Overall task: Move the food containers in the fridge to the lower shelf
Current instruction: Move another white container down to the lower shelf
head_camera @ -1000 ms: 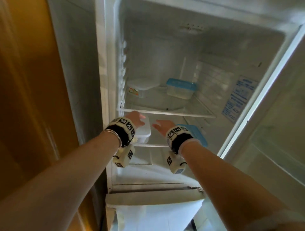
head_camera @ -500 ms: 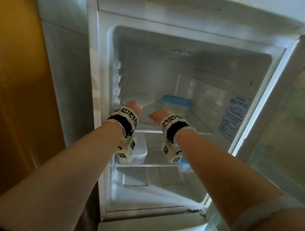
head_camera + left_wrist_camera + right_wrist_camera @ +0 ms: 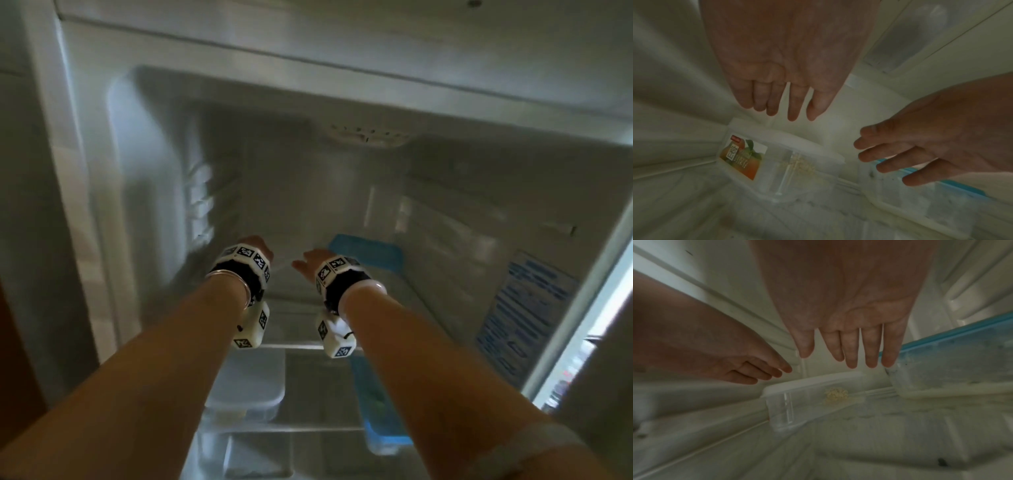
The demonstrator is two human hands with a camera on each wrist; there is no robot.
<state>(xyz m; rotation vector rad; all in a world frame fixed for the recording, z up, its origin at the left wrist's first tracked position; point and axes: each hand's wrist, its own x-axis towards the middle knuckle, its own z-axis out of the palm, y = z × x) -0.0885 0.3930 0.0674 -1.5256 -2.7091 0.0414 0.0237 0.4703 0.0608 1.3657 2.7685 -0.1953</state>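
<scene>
Reaching with both hands spread, left hand (image 3: 789, 68) and right hand (image 3: 849, 305), you face a clear white-lidded container (image 3: 789, 160), long side toward you.

Both bare forearms reach forward and slightly upward, side by side, each wrist wrapped in a black band carrying white marker cubes. The left hand (image 3: 255, 245) is spread flat, palm down, its fingers (image 3: 793, 104) straight and slightly apart, holding nothing. The right hand (image 3: 313, 260) is likewise flat, its fingers (image 3: 851, 350) extended and close together, empty. The two hands are near each other but apart, at about the same height
</scene>
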